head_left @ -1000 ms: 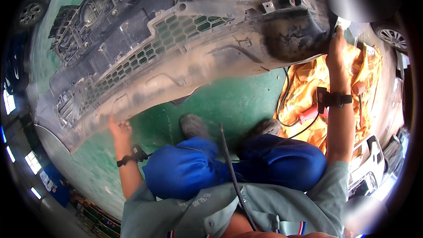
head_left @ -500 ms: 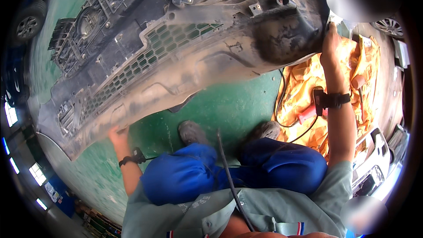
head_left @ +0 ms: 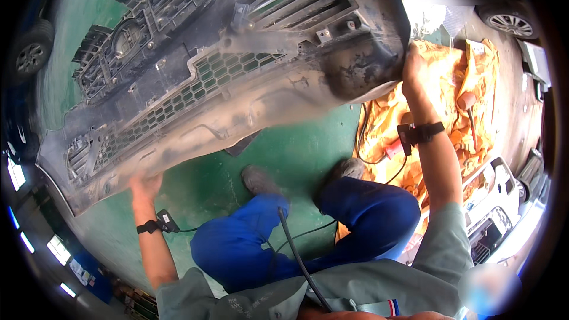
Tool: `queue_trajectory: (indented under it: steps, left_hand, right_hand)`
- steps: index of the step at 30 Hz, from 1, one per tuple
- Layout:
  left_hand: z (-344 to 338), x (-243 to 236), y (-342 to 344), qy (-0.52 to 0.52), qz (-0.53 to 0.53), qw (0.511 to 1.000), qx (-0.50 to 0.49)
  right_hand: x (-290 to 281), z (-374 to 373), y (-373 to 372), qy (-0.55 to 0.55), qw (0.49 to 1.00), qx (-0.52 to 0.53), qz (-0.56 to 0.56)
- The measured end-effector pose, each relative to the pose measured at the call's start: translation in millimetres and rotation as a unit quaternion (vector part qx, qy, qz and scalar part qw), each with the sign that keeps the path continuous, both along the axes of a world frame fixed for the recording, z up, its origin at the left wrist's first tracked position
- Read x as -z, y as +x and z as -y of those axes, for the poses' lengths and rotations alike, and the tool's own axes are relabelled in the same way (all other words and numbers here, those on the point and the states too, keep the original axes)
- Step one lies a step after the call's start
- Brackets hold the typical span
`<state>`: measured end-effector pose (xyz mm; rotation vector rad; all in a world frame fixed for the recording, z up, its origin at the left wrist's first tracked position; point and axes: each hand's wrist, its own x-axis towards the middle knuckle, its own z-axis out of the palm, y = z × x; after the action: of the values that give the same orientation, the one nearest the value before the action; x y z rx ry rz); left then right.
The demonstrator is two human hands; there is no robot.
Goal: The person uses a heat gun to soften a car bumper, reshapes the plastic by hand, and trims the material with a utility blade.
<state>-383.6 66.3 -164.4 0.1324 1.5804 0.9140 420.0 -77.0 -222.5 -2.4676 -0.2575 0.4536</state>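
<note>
A large, dusty grey car bumper [head_left: 237,77] with honeycomb grilles is held up in front of me, its inner side facing me. My left hand [head_left: 144,186] grips its lower left edge. My right hand [head_left: 412,65] grips its right end. Both wrists wear black bands. Below the bumper I see my legs in blue trousers [head_left: 332,225] and grey shoes on the green floor [head_left: 278,154].
An orange cloth [head_left: 456,101] with a red-handled tool and a black cable lies on the floor at right. White car parts [head_left: 495,201] lie at the lower right. Car wheels show at the far left [head_left: 29,56] and upper right [head_left: 510,21].
The bumper has risen and swung closer to me, filling more of the view. Both hands kept their hold and moved along with it.
</note>
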Motion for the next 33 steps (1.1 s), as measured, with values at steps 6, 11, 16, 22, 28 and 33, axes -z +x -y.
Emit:
queue_trajectory:
  steps: [6, 11, 16, 22, 28, 33]
  left_hand:
    - [-0.6, -39.0, 121.1, -0.184, -0.075, 0.964, 0.179]
    - [35.1, -142.6, 210.9, 0.176, -0.427, 0.741, 0.488]
    - [72.3, -300.0, 356.7, 0.295, -0.301, 0.717, 0.555]
    - [101.4, -397.9, 262.2, 0.212, -0.239, 0.834, 0.449]
    - [100.0, -465.8, 162.0, 0.008, -0.232, 0.924, 0.302]
    - [79.5, -507.0, 148.6, 0.013, -0.182, 0.922, 0.342]
  right_hand:
    - [25.2, 42.3, -10.1, 0.049, 0.997, 0.044, 0.032]
    - [-79.2, 0.1, -74.4, 0.063, 0.998, -0.024, -0.01]
    - [-122.1, 0.9, -59.9, 0.049, 0.998, -0.017, -0.046]
    - [-175.8, 88.3, -71.1, -0.135, 0.954, -0.248, 0.1]
    - [-364.9, 167.8, -121.5, 0.315, 0.83, 0.229, -0.398]
    - [-510.8, 151.6, -172.6, 0.374, 0.809, 0.32, -0.32]
